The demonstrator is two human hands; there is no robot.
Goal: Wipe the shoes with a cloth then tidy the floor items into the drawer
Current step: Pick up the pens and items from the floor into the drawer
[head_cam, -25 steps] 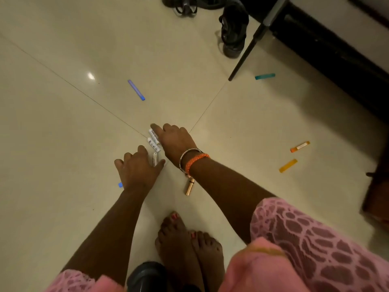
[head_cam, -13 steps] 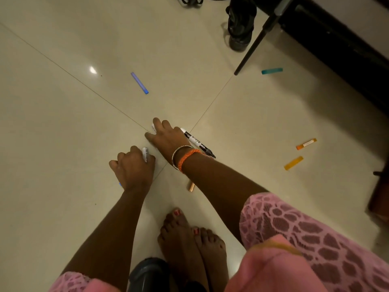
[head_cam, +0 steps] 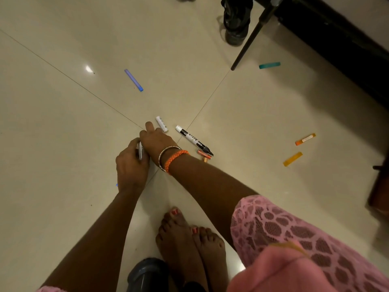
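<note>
My left hand (head_cam: 130, 167) hovers low over the floor and grips a small white cylinder (head_cam: 140, 152) between thumb and fingers. My right hand (head_cam: 157, 141) presses against it from the right, back upward, one finger stretched forward; its other fingers are hidden. Just beyond that finger lies a white cylinder (head_cam: 161, 124). A black-and-white marker (head_cam: 193, 140) lies to the right, with a copper-coloured cylinder (head_cam: 203, 153) at its tip. A black shoe (head_cam: 236, 22) stands at the top.
Scattered on the tiles are a blue stick (head_cam: 133, 80), a teal stick (head_cam: 269, 65), an orange piece (head_cam: 305, 139) and a yellow piece (head_cam: 292, 159). A black tripod leg (head_cam: 250, 39) slants down beside dark furniture (head_cam: 336, 43). My bare feet (head_cam: 189, 239) and a dark shoe (head_cam: 147, 275) are below.
My right hand has drawn back towards my left hand, uncovering the white cylinder and the marker. My left hand has closed on a white cylinder. The view has shifted forward slightly.
</note>
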